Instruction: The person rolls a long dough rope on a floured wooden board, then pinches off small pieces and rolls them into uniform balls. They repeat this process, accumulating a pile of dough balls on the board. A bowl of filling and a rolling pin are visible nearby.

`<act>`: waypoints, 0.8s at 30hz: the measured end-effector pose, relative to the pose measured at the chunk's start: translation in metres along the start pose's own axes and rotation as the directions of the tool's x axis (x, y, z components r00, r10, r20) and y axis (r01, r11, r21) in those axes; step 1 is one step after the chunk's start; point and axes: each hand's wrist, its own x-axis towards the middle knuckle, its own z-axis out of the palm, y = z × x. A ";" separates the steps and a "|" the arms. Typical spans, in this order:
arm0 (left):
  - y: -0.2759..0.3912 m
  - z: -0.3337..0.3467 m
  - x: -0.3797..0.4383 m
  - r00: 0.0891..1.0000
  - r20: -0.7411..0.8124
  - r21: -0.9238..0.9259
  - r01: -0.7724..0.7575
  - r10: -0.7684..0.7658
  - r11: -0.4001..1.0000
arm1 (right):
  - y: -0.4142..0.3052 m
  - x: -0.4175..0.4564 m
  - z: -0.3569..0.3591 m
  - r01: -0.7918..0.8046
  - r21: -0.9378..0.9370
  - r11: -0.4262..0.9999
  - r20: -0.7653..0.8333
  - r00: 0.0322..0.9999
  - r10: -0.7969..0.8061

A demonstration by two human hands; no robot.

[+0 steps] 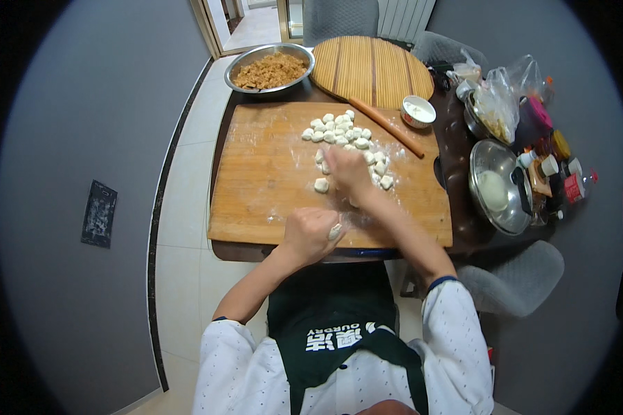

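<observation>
My left hand is closed around a piece of white dough, whose end shows beside the thumb, low over the front edge of a floured wooden board. Blurred, my right hand is over the middle of the board, among small lumps of dough; whether it holds one cannot be told. Many dough lumps lie in a loose cluster behind and to the right of it. A single lump sits apart, just left of my right wrist.
A wooden rolling pin lies at the board's back right, beside a small bowl of flour. Behind are a steel bowl of brown filling and a round slatted mat. At right stand a steel bowl with dough, bottles and plastic bags.
</observation>
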 end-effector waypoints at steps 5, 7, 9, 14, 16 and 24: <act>-0.022 -0.023 0.011 0.986 -0.119 0.139 0.131 -0.115 0.982 | 0.018 0.030 -0.014 -0.035 0.058 0.998 0.075 0.997 0.030; -0.020 -0.014 0.010 0.981 -0.145 0.084 0.139 -0.126 0.987 | 0.028 0.029 -0.009 -0.079 0.032 0.996 0.166 0.983 0.073; -0.025 -0.007 0.007 0.983 -0.082 0.102 0.170 -0.162 0.980 | 0.032 0.025 -0.007 -0.165 -0.028 0.986 0.259 0.951 0.166; -0.033 0.001 0.003 0.950 0.113 -0.004 0.293 -0.291 0.956 | 0.012 0.021 -0.035 -0.322 0.173 0.931 0.246 0.929 0.276; -0.033 0.002 0.006 0.897 0.181 -0.013 0.411 -0.402 0.911 | -0.017 0.009 -0.045 -0.354 0.324 0.877 0.369 0.901 0.227; -0.045 0.016 -0.002 0.918 0.119 -0.067 0.388 -0.379 0.919 | -0.035 -0.025 -0.030 -0.337 0.517 0.787 0.469 0.880 0.068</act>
